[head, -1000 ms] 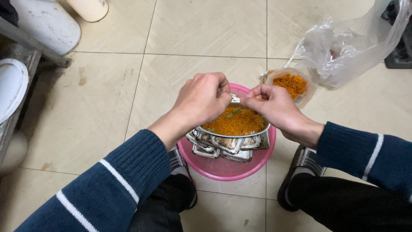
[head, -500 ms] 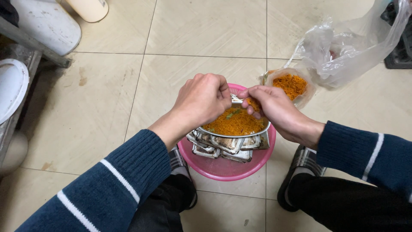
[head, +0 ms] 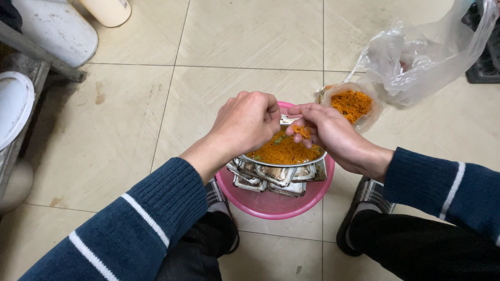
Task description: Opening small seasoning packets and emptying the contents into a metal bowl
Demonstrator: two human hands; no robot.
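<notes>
The fingers (head: 301, 120) of the right hand (head: 333, 136) are pinched together on a small clump of orange shredded filling (head: 300, 130), held just over the metal bowl (head: 284, 156). The left hand (head: 245, 122) is curled into a loose fist, its fingertips closed on a small silvery piece (head: 287, 120) at the far rim of the bowl, touching the right hand's fingertips; what that piece is cannot be told.

Nearest the camera, two dark blue sleeves with white stripes and the dark trousers of the crouching person frame the scene, with a slipper (head: 360, 211) on the tiled floor (head: 140, 130) to the right. Between the knees sits a pink basin (head: 276, 204) holding several small foil trays (head: 271, 177), and the metal bowl, heaped with orange filling, rests on top of them.

Compared with half a second ago, the right hand has drawn in closer to the left, and its pinch of filling sits lower, nearer the bowl's heap; the left hand, bowl and basin lie as before.

Further off to the right, a clear plastic bag (head: 416, 57) lies on the floor with more orange filling in its open mouth (head: 351, 104). At the far left stand white containers (head: 52, 28).
</notes>
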